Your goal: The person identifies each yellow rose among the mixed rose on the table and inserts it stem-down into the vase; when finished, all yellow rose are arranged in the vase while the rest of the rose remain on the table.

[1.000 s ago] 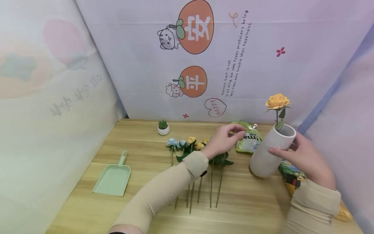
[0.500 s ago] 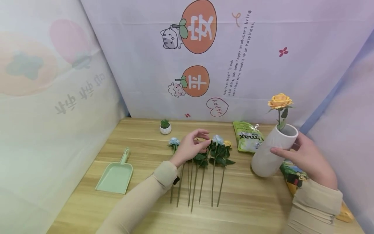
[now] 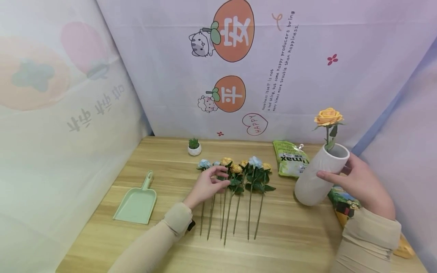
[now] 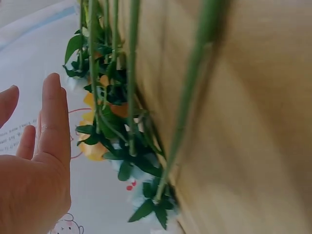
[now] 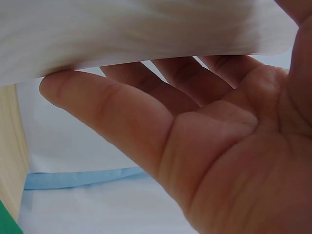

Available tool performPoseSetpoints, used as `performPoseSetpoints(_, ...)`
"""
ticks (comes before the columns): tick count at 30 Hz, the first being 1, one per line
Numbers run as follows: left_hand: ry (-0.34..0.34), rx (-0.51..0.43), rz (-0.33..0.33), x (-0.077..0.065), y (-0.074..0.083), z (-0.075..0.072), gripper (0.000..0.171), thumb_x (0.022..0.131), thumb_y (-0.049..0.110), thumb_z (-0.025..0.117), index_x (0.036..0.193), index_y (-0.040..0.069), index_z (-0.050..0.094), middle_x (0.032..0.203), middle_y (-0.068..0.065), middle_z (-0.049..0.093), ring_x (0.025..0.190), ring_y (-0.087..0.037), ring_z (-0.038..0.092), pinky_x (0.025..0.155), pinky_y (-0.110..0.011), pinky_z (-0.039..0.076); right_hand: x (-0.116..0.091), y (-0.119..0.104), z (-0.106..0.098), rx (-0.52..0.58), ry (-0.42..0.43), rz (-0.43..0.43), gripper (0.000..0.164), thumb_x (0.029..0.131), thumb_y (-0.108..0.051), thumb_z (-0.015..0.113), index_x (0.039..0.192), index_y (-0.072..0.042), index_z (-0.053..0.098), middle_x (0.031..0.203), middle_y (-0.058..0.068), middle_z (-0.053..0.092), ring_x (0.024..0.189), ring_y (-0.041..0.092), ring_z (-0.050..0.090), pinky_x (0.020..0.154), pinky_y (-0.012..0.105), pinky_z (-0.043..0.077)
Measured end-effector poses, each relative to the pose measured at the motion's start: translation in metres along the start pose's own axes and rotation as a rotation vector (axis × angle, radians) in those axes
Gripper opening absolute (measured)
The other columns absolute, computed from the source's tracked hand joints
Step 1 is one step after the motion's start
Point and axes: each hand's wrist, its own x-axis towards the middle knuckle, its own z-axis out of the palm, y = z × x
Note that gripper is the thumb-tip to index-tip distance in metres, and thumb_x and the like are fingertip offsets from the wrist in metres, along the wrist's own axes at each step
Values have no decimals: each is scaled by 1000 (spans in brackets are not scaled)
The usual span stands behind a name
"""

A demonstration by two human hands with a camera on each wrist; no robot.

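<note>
My right hand (image 3: pixel 363 184) grips a white ribbed vase (image 3: pixel 319 178), which leans to the right in the head view. Its thumb and fingers show against the vase wall (image 5: pixel 146 34) in the right wrist view. One yellow rose (image 3: pixel 328 117) stands in the vase mouth. My left hand (image 3: pixel 209 186) hovers over a row of artificial roses lying on the table, its fingers loosely bent and holding nothing. Among them are a blue rose (image 3: pixel 255 162) and a yellow rose (image 3: pixel 236 169). In the left wrist view the green stems (image 4: pixel 132 83) run beside the left hand (image 4: pixel 44 161).
A green dustpan (image 3: pixel 136 204) lies at the left, and a small potted succulent (image 3: pixel 194 148) stands at the back. Behind the vase lies a green packet (image 3: pixel 288 159). A colourful package (image 3: pixel 341 206) is partly under the right forearm. Printed cloth walls (image 3: pixel 293 76) enclose the table (image 3: pixel 273 254).
My left hand has moved left and toward me, from near the green packet to over the left part of the rose row. The right hand keeps holding the tilted vase.
</note>
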Motion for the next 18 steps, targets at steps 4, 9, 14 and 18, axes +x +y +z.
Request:
performPoseSetpoints(4, 10, 26, -7, -7, -8, -1, 52, 101, 14, 79, 147, 1, 59, 134, -25, 66, 106, -38, 74, 83, -46, 68, 0, -1, -1, -3, -5, 3, 94, 96, -43, 84, 166, -5, 34, 153, 24, 54, 139, 55, 50, 78, 7, 45)
performPoseSetpoints(9, 12, 77, -29, -14, -16, -3, 53, 100, 13, 80, 147, 2, 59, 133, -20, 68, 101, -26, 75, 80, -38, 68, -2, -1, -1, -5, -13, 8, 96, 96, -44, 84, 167, -5, 32, 154, 25, 53, 139, 57, 50, 78, 7, 45)
performPoseSetpoints(14, 9, 131, -34, -17, -19, -5, 55, 97, 10, 83, 147, 4, 60, 132, -17, 69, 103, -25, 75, 80, -34, 67, 0, 0, -1, 3, -16, 10, 97, 96, -44, 84, 168, -6, 30, 155, 26, 51, 140, 58, 48, 78, 7, 45)
performPoseSetpoints(18, 6, 204, -19, -17, -20, -8, 53, 93, 8, 86, 142, 4, 64, 131, -16, 70, 104, -26, 76, 79, -31, 67, 2, 0, -1, 6, -16, 13, 97, 96, -43, 84, 168, -6, 30, 156, 26, 51, 140, 58, 48, 78, 7, 44)
